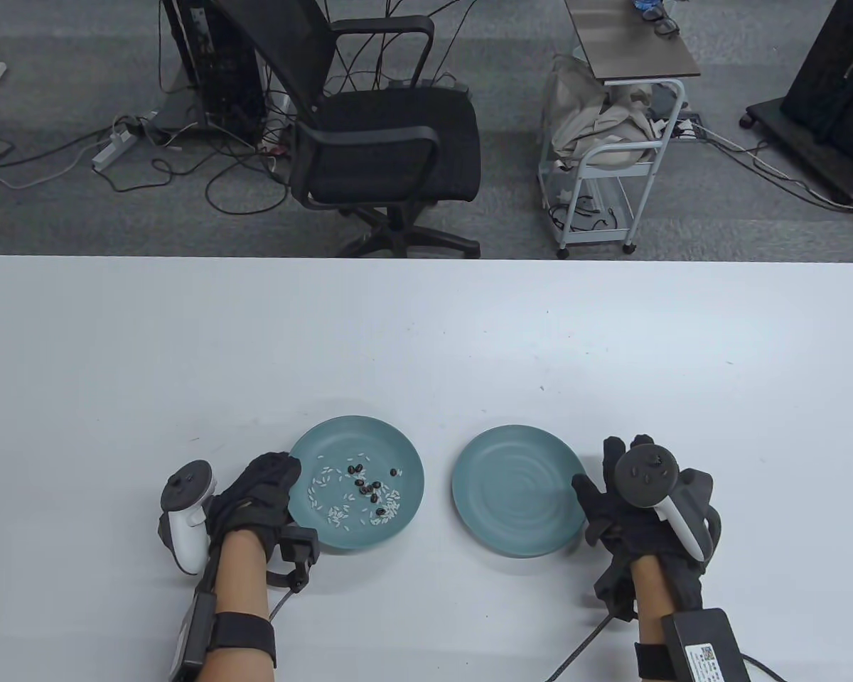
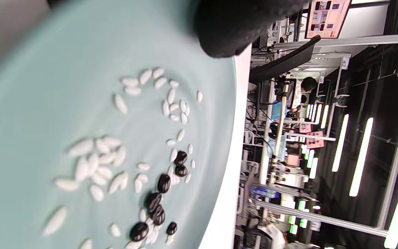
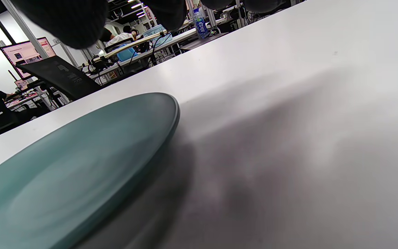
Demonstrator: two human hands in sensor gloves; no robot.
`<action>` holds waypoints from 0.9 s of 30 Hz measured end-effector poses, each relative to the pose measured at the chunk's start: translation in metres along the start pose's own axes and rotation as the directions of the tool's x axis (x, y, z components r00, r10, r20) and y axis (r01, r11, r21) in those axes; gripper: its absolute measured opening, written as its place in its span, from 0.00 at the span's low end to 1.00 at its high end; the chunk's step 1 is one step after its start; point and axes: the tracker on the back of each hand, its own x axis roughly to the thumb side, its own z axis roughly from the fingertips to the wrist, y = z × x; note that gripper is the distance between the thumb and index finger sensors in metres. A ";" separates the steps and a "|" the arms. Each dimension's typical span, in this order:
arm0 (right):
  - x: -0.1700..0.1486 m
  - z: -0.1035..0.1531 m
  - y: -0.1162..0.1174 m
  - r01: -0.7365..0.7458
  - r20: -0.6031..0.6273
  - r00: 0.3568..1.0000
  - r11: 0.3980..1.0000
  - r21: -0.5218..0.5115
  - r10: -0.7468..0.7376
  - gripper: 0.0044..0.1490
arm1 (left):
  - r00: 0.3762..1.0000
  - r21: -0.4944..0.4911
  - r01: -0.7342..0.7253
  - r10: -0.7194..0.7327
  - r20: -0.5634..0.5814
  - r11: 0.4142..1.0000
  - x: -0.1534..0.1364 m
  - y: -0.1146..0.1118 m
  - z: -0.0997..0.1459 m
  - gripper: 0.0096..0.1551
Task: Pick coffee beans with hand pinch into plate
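Two teal plates are set side by side, a little apart, near the front edge of a white table (image 1: 426, 334). The left plate (image 1: 398, 444) carries a scatter of white rice-like grains (image 1: 341, 508) mixed with dark coffee beans (image 1: 369, 489), the beans being gathered mainly around the middle of the dish, with a few toward its far side. In the left wrist view the same beans (image 2: 154, 202) are seen lying among the grains (image 2: 98, 166), most of them clustered and touching one another, all inside the rim. The right plate (image 1: 519, 490) holds nothing; its bare surface and rim (image 3: 116, 138) are shown edge-on in the right wrist view. The left hand (image 1: 263, 490), gloved in black with a white tracker (image 1: 185, 515) on its back, is placed at the left rim of the left plate, its fingertips (image 1: 291, 465) reaching over that rim; one fingertip (image 2: 230, 31) is seen above the plate. Nothing is seen held in it; whether the fingers are closed cannot be told. The right hand (image 1: 629, 508), likewise gloved and fitted with a tracker (image 1: 647, 479), is placed just beside the right rim of the right plate, fingers extended and spread, grasping nothing. Beyond the table stand a black office chair (image 1: 384, 135) and a small white trolley (image 1: 611, 142), on grey carpet with loose cables.
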 end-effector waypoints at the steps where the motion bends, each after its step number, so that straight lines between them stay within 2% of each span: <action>1: -0.001 0.001 0.000 0.007 -0.002 1.000 1.000 0.002 -0.007 0.51 | 0.999 -0.013 -0.030 0.031 0.027 0.999 0.002 -0.001 0.002 0.27; 6: -0.003 0.002 -0.001 0.030 0.001 1.000 0.999 0.017 -0.030 0.51 | 0.983 -0.108 -0.146 0.157 0.098 0.983 0.016 -0.012 0.017 0.32; 11: -0.003 0.002 -0.003 0.039 0.012 0.999 0.999 0.016 -0.040 0.51 | 0.987 -0.105 -0.107 0.119 0.113 0.989 0.028 -0.019 0.032 0.32; 14: -0.002 0.001 -0.003 0.043 0.017 0.999 0.999 0.020 -0.043 0.51 | 0.981 -0.160 -0.138 0.157 0.116 0.977 0.040 -0.026 0.039 0.32; 17: -0.001 0.003 -0.003 0.035 0.024 0.999 0.999 0.018 -0.035 0.50 | 0.980 -0.132 -0.104 0.124 0.153 0.986 0.049 -0.034 0.044 0.33; 22: 0.006 0.007 -0.003 0.019 0.054 0.998 1.000 0.012 -0.020 0.50 | 0.979 -0.079 -0.145 0.155 0.136 0.986 0.032 -0.045 0.033 0.30; 27: 0.018 0.008 -0.003 0.025 0.122 0.992 1.000 0.013 -0.027 0.48 | 0.966 -0.152 -0.243 0.253 0.054 0.958 0.007 -0.049 0.018 0.30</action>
